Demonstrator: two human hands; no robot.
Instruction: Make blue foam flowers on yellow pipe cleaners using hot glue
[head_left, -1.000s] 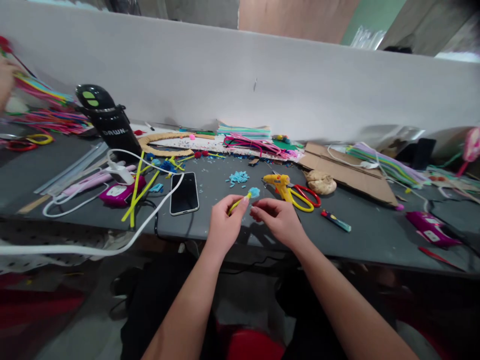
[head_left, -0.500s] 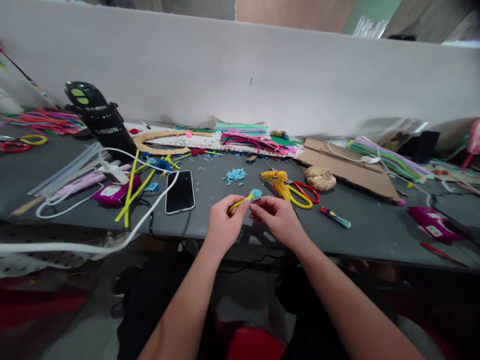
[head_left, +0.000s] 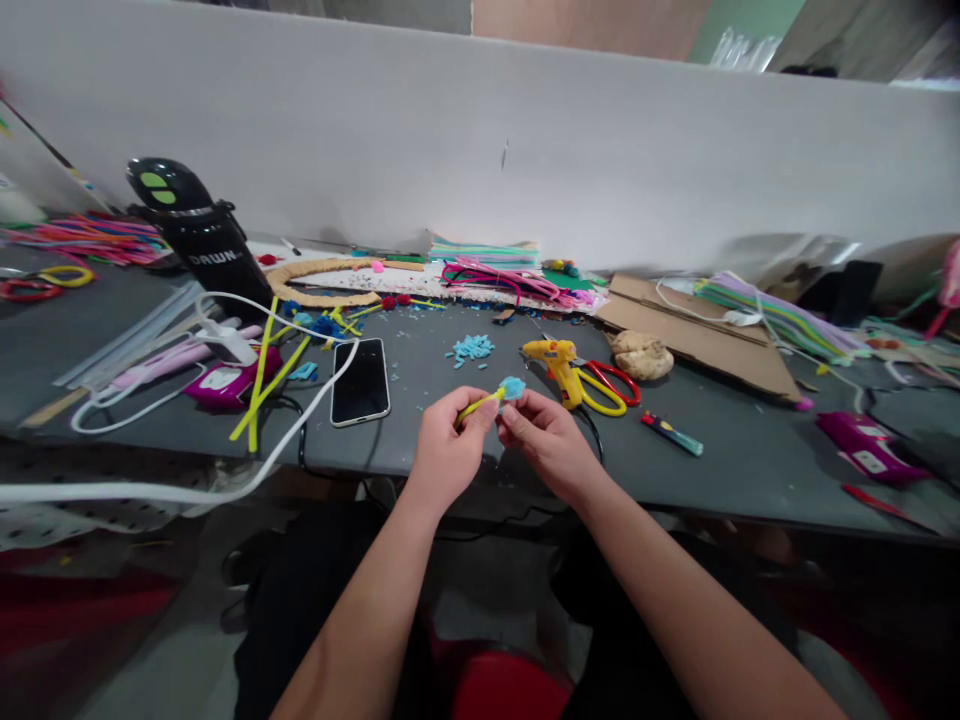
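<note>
My left hand [head_left: 448, 447] pinches a yellow stem [head_left: 474, 405] that carries a small blue flower head [head_left: 512, 388] at its tip. My right hand [head_left: 550, 440] is closed beside it, fingertips touching the stem just under the blue head. Both hands hover over the near edge of the dark grey table [head_left: 465, 440]. A little heap of blue cut pieces [head_left: 473, 349] lies just beyond them. A yellow glue gun [head_left: 553, 357] and scissors with red and yellow handles [head_left: 604, 388] lie to the right of my hands.
A black phone [head_left: 361, 380] lies left of my hands, with white cables [head_left: 225, 400], yellow strips [head_left: 262, 375] and a magenta glue gun [head_left: 225, 382]. A black bottle [head_left: 196, 232] stands at back left. Cardboard [head_left: 697, 345], coloured paper stacks [head_left: 487, 255] and a grey partition wall [head_left: 525, 150] lie behind.
My right hand has moved left and closed onto the stem under the blue head. The hands have risen slightly; another person's hand at far left is out of view.
</note>
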